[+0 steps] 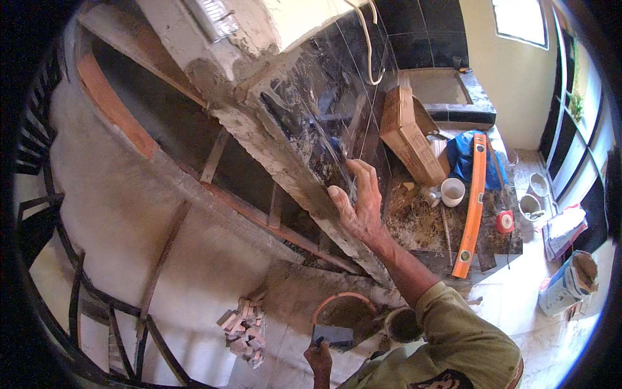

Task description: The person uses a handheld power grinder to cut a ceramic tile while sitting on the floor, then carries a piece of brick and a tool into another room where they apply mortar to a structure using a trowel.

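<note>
My right hand (359, 204) grips the rough cement edge (289, 181) where it meets glossy black tiles (304, 78), thumb on the near side and fingers bent along the tiled face. Low at the centre, my left hand (317, 356) is closed on a flat grey-bladed trowel (333, 335); its handle is mostly covered. The trowel is over a round mortar pan (345, 301) on the floor, beside a dark bucket (403, 323).
An orange level (472, 214), cardboard box (409, 136), blue bag (463, 152), white cup (452, 192) and red tape measure (505, 222) lie on the right counter. Broken bricks (243, 334), a large pail (567, 285) and black curved railings (76, 285) surround the work area.
</note>
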